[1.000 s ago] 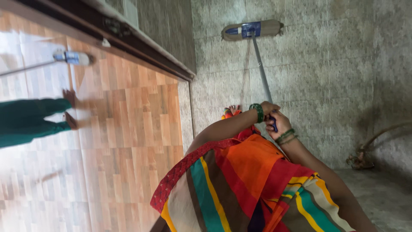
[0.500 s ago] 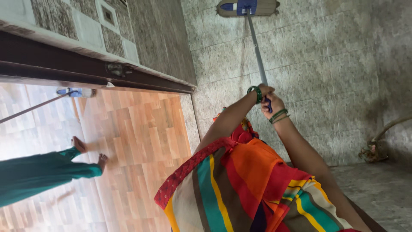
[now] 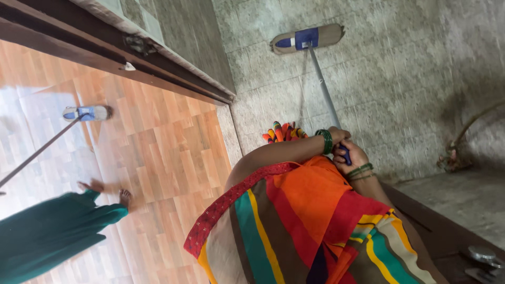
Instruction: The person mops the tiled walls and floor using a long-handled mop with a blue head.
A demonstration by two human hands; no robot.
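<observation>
Both my hands grip the blue end of a flat mop's grey handle (image 3: 323, 89). My left hand (image 3: 340, 135), with thick green bangles at the wrist, sits just above my right hand (image 3: 354, 155), which wears thin bangles. The handle runs away from me to the beige mop head (image 3: 307, 38) with its blue mount, lying flat on the grey tiled floor (image 3: 400, 79). My striped orange, red and green garment (image 3: 300, 226) fills the lower middle and hides my legs. Colourful striped toes of footwear (image 3: 283, 131) peek out beside my left forearm.
A dark door threshold (image 3: 131, 52) separates the grey tiles from a wood-patterned floor (image 3: 168, 152). There another person in green clothes (image 3: 52, 236) stands barefoot with a second mop (image 3: 84, 112). A stone ledge (image 3: 463, 197) and a rope-like tangle (image 3: 450, 158) lie at the right.
The mop head has come back toward me after being pushed farther away, and my hands have drawn in to my body. The other person's feet and mop have shifted on the wood floor.
</observation>
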